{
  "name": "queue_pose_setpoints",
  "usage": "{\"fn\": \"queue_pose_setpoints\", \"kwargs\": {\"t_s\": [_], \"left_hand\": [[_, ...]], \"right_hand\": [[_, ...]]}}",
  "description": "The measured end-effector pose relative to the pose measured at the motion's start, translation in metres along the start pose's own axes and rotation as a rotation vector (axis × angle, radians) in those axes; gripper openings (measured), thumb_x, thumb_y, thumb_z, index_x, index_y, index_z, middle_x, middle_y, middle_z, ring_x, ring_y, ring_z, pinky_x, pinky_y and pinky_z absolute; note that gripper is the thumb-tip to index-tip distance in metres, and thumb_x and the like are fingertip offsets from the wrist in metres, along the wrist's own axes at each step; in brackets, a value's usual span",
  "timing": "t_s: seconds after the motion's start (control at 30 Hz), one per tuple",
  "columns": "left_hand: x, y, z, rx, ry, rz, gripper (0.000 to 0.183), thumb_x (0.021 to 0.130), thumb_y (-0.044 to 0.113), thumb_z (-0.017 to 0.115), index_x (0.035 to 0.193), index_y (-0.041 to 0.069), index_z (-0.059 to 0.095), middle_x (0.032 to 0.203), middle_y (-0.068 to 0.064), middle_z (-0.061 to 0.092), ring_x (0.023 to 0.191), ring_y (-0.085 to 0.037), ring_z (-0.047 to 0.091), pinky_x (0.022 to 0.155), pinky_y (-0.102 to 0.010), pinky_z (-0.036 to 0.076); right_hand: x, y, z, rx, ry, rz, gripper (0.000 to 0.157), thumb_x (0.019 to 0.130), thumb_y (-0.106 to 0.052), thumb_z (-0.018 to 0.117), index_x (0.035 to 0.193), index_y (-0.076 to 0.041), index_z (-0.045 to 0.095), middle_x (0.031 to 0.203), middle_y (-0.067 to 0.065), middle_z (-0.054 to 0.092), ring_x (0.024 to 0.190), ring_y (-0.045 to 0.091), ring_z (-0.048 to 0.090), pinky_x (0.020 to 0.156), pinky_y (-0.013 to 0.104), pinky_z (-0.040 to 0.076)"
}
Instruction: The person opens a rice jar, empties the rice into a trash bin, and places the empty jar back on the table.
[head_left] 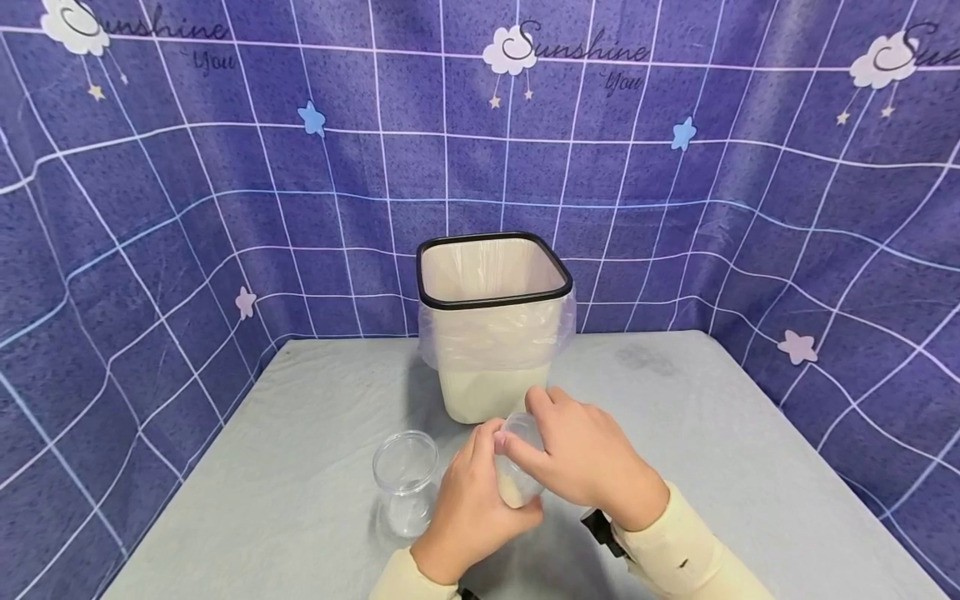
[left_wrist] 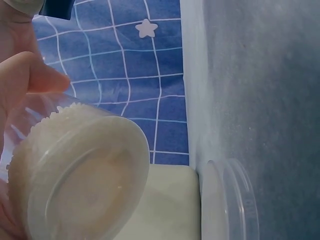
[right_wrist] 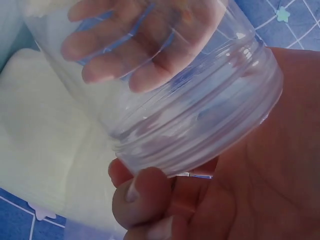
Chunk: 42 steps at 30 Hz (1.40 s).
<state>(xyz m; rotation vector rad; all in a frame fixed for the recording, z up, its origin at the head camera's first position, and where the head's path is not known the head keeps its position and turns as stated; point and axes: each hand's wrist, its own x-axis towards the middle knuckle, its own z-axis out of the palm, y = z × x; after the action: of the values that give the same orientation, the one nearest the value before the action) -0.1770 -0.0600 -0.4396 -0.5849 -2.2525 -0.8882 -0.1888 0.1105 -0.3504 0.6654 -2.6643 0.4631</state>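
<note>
Left fingers (head_left: 481,448) hold jar (head_left: 519,479); right fingers (right_wrist: 144,196) too.

On my feed, a clear jar (head_left: 514,485) tilts at lower centre. I see pale grains (left_wrist: 60,124) toward its base.

This is a curtained-off tabletop workspace, the wider room hidden, as star-printed blue fabric (head_left: 412,167) across the frame's top and sides and the grey-covered table (head_left: 690,442) below show.

The head view is bright, with soft shadows on the tabletop (head_left: 697,450). Both wrist views look dimmer and hazier.
</note>
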Motion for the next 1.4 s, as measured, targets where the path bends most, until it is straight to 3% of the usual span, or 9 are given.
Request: {"fn": "queue_pose_setpoints", "kwargs": {"t_s": [0.33, 0.57, 0.77, 0.97, 1.4], "left_hand": [[0.0, 0.0008, -0.0014, -0.077, -0.042, -0.033, 0.096, 0.053, 0.032, 0.091, 0.137, 0.012, 0.05, 0.119, 0.005, 0.063, 0.097, -0.013, 0.064, 0.082, -0.031, 0.056], [0.0019, 0.003, -0.0034, -0.189, -0.096, -0.07, 0.093, 0.055, 0.027, 0.091, 0.138, 0.015, 0.051, 0.115, 0.01, 0.061, 0.09, -0.01, 0.063, 0.078, -0.027, 0.054], [0.0029, 0.0042, -0.0059, -0.297, -0.155, -0.104, 0.089, 0.058, 0.023, 0.091, 0.138, 0.02, 0.051, 0.116, 0.016, 0.061, 0.093, -0.004, 0.062, 0.083, -0.027, 0.055], [0.0025, 0.0033, -0.0066, -0.324, -0.192, -0.093, 0.089, 0.06, 0.026, 0.091, 0.138, 0.02, 0.049, 0.116, 0.016, 0.061, 0.096, -0.004, 0.062, 0.085, -0.028, 0.055], [0.0034, 0.0033, -0.0079, -0.403, -0.228, -0.109, 0.089, 0.061, 0.022, 0.093, 0.139, 0.018, 0.05, 0.116, 0.016, 0.064, 0.098, -0.005, 0.064, 0.088, -0.033, 0.057]], "right_hand": [[0.0011, 0.0016, -0.0007, -0.007, 0.014, -0.038, 0.044, 0.093, -0.064, 0.06, 0.085, -0.022, 0.048, 0.077, -0.012, 0.044, 0.054, 0.01, 0.041, 0.051, 0.027, 0.035], [0.002, 0.0026, -0.0034, -0.037, 0.036, -0.086, 0.038, 0.091, -0.057, 0.063, 0.088, -0.022, 0.05, 0.079, -0.013, 0.044, 0.055, 0.008, 0.04, 0.052, 0.026, 0.034], [0.0011, 0.0034, -0.004, -0.057, 0.063, -0.124, 0.033, 0.09, -0.054, 0.063, 0.094, -0.022, 0.055, 0.081, -0.014, 0.046, 0.056, 0.006, 0.041, 0.052, 0.026, 0.035], [-0.0003, 0.0035, -0.0048, -0.075, 0.08, -0.151, 0.032, 0.089, -0.053, 0.063, 0.1, -0.023, 0.057, 0.079, -0.013, 0.044, 0.052, 0.006, 0.037, 0.05, 0.025, 0.033], [-0.0005, 0.0029, -0.0056, -0.077, 0.106, -0.186, 0.026, 0.085, -0.045, 0.065, 0.097, -0.024, 0.056, 0.077, -0.013, 0.041, 0.053, 0.005, 0.034, 0.048, 0.024, 0.03]]}}
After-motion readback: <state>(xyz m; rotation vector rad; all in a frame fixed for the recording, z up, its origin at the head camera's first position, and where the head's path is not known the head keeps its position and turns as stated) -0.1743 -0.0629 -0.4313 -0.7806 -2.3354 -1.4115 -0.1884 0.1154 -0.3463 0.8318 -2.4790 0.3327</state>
